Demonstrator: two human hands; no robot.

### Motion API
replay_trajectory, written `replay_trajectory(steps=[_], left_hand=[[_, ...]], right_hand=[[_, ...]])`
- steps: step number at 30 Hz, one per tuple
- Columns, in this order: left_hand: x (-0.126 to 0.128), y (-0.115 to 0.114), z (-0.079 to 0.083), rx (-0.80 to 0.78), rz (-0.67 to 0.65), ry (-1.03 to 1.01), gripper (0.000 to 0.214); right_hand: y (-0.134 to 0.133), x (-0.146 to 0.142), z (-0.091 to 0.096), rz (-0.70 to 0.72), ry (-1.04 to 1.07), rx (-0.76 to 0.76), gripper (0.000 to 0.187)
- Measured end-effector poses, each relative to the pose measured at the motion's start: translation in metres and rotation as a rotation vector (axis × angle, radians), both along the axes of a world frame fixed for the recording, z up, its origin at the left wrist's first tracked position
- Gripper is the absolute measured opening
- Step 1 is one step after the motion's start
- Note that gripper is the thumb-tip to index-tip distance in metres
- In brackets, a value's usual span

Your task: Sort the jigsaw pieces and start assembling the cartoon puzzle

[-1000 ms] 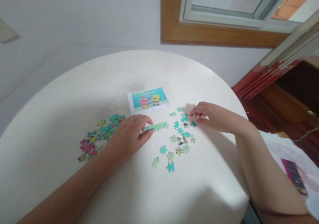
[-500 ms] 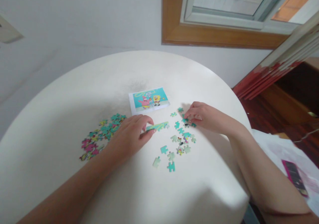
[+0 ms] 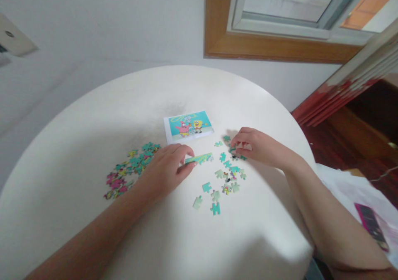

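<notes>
My left hand (image 3: 168, 161) has its thumb and forefinger curled around the left end of a strip of joined puzzle pieces (image 3: 203, 158), green-yellow and teal, lying on the white table. With fingertips pinched, my right hand (image 3: 250, 143) is at a teal puzzle piece (image 3: 232, 149) among the loose ones on the right. Its fingers partly hide that piece. Between and below the hands, several loose puzzle pieces (image 3: 234, 169) in teal, pale green and mixed colours are spread out. Behind them lies a reference picture (image 3: 189, 126) with cartoon figures on a teal ground.
A heap of puzzle pieces (image 3: 135, 162), teal, pink and yellow, lies left of my left hand and is partly covered by it. The round white table (image 3: 174, 238) reaches to the wall and window (image 3: 280, 6). On the right, a pink-edged phone-like object (image 3: 371, 226) rests on white sheeting.
The camera view has shifted slightly, so the table things appear a little further right. Both hands keep nearly the same places; my right fingertips have moved only slightly at the teal piece.
</notes>
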State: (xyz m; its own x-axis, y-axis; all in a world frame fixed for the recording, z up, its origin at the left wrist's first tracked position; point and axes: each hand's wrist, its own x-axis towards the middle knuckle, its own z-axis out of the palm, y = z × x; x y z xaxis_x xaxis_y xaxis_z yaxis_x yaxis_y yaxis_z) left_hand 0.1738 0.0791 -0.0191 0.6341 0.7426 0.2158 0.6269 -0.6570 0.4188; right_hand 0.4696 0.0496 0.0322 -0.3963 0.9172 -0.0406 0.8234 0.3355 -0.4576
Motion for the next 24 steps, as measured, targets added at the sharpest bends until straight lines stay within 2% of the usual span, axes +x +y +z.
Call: replay_trajectory(steps=[6, 11, 24], left_hand=[[0.001, -0.001, -0.001, -0.004, 0.004, 0.038, 0.017], [0.002, -0.001, 0.001, 0.029, -0.010, 0.040, 0.014], [0.006, -0.009, 0.009, 0.016, -0.007, 0.074, 0.015]], right_hand=[[0.003, -0.006, -0.009, 0.019, 0.015, 0.106, 0.017], [0.007, -0.014, -0.020, 0.028, 0.018, 0.210, 0.031], [0.014, -0.019, -0.035, 0.012, -0.029, 0.278, 0.024]])
